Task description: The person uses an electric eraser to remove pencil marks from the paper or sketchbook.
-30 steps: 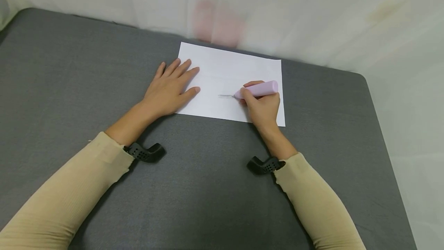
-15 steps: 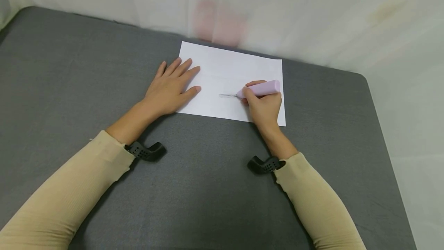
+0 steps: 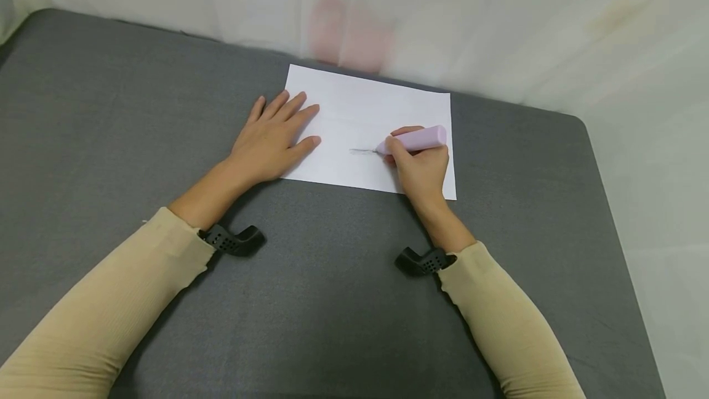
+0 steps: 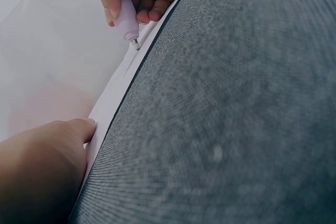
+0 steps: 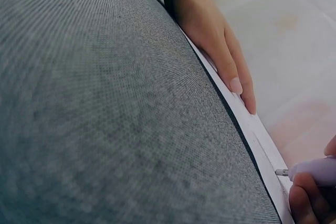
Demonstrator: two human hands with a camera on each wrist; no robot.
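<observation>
A white sheet of paper (image 3: pixel 365 109) lies on the grey table (image 3: pixel 138 109) near its far edge. My left hand (image 3: pixel 271 140) lies flat on the sheet's left side with straight fingers. My right hand (image 3: pixel 418 165) grips a thick pale-purple pen-like tool (image 3: pixel 415 139) whose tip touches the paper beside a short grey line (image 3: pixel 361 151). The left wrist view shows the tool (image 4: pixel 126 19) with its small tip down at the paper's edge (image 4: pixel 113 95) and my left hand (image 4: pixel 47 166) on the sheet. In the right wrist view the tool's tip (image 5: pixel 310 170) and my left hand (image 5: pixel 215 40) appear.
A pale curtain (image 3: pixel 498 23) with a faint pink blotch hangs right behind the table's far edge. The table's rounded right corner (image 3: pixel 576 122) is close to the paper. Black wrist mounts (image 3: pixel 235 241) (image 3: pixel 421 261) sit by my beige sleeves.
The view has shifted very slightly; my right hand and the tool have edged a little to the right along the grey line. My left hand has stayed put.
</observation>
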